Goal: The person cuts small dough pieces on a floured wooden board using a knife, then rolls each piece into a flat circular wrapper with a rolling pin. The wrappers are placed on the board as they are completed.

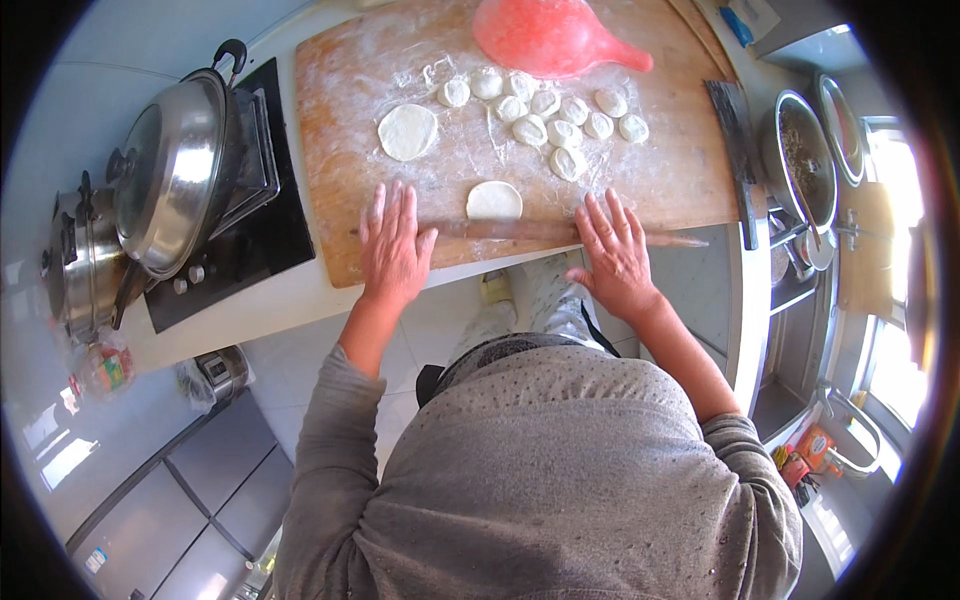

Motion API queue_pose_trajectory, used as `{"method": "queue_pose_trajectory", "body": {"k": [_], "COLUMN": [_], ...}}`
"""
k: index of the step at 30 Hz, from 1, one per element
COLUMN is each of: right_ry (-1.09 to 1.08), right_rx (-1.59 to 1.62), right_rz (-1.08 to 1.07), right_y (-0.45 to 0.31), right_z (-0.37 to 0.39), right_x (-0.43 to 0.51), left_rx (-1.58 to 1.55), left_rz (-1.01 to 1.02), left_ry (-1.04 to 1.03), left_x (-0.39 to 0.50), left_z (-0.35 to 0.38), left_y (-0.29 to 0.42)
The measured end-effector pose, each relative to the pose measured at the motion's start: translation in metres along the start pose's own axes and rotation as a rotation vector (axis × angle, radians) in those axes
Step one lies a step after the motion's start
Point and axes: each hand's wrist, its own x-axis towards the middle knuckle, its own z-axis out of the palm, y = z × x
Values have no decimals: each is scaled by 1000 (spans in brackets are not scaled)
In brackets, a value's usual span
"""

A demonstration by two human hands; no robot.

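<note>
A wooden rolling pin [502, 229] lies crosswise near the front edge of a floured wooden board [345, 150]. My left hand [394, 244] rests flat over its left end, fingers straight. Over the right part of the pin lies my right hand [616, 251], palm down with fingers spread; the pin's tapered tip sticks out beyond it. Between my hands, a dough round [494, 201] shows beyond the pin, its near edge hidden by it. Farther up at left is a flat, rolled dough wrapper [407, 132]. Several small floured dough pieces [564, 133] are scattered to its right.
A red plastic basin-like vessel [540, 37] sits at the board's far side. On the right are a cleaver [731, 142] and a metal bowl of filling [799, 157] with a utensil. A lidded wok [176, 176] stands on the black cooktop [281, 232] at left.
</note>
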Motion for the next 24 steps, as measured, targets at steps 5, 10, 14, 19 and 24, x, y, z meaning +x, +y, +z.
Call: {"method": "queue_pose_trajectory", "body": {"k": [5,10,14,19,24], "right_ry": [148,142,208,300,463], "right_rx": [2,9,45,238,249], "right_rz": [74,84,-12,-23,-50], "right_y": [28,26,8,4,3], "right_z": [-6,0,9,9,10], "right_x": [60,53,7,8,12], "left_rx": [92,44,-18,-360,-348], "left_rz": [-102,-84,-12,144,203], "left_ry": [50,44,20,201,175], "left_x": [82,75,13,30,78], "left_z": [4,3,8,-3,10], "left_y": [-7,-2,-4,17,42]}}
